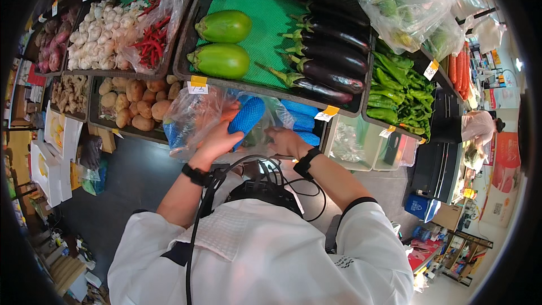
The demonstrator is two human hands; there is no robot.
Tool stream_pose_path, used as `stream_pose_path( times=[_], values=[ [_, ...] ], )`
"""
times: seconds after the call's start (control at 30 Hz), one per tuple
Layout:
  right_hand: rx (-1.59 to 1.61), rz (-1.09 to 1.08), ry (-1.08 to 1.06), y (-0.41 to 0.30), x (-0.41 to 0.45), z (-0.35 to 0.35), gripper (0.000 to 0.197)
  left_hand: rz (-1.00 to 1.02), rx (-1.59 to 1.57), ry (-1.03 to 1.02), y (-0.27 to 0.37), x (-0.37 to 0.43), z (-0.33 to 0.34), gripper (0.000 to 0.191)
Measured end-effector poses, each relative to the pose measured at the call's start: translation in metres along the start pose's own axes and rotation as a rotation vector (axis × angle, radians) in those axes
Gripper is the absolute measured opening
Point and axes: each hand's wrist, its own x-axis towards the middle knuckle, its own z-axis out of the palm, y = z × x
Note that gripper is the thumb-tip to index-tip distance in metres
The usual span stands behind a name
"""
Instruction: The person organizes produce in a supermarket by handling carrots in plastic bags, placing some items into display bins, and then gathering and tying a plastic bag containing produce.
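Observation:
My left hand (216, 140) holds a blue foam-netted item (247, 119), its thumb along the near side; the net hides what is inside. A clear plastic bag (192, 112) lies around that hand, with something orange showing through it. At the bag's right side, my right hand (288, 140) has its fingers curled on the film, the fingertips partly hidden. More blue-netted items (302, 120) lie in the lower crate just beyond the right hand. Directly above both hands is a black crate (254, 87) with two green eggplants (222, 44) and several dark purple eggplants (330, 57) on green matting.
Potatoes (144, 103) and ginger (70, 95) lie to the left, below garlic (99, 29) and red chillies (152, 44). Green peppers (398, 89) fill a crate at right, above clear plastic bins (353, 142). Cables (313, 186) hang before my chest. A person (476, 127) stands far right.

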Motion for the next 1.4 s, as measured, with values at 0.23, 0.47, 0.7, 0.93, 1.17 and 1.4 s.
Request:
stream_pose_path(
  times=[0.23, 0.47, 0.7, 0.93, 1.17, 1.4],
  values=[
    [1.206, -0.051, 0.04, -0.026, -0.053, -0.098, 0.079, 0.388, -0.158, -0.11, -0.005, -0.039, -0.001, 0.058],
    [0.689, -0.093, 0.314, -0.03, -0.138, -0.137, 0.081, 0.364, -0.193, -0.148, 0.046, -0.046, 0.056, 0.066],
    [0.819, -0.123, 0.573, 0.045, -0.223, -0.149, 0.072, 0.563, -0.001, -0.014, 0.138, -0.041, 0.127, 0.063],
    [1.493, -0.133, 0.591, 0.121, -0.275, -0.123, 0.056, 0.416, -0.2, -0.041, 0.201, -0.034, 0.178, 0.06],
    [2.02, -0.193, 0.328, 0.165, -0.266, -0.08, 0.041, 0.422, -0.79, -0.161, 0.172, -0.01, 0.23, 0.068],
    [2.165, -0.037, -0.093, 0.169, -0.233, -0.032, 0.046, 0.348, -0.72, -0.141, 0.156, -0.003, 0.281, 0.07]
  ],
)
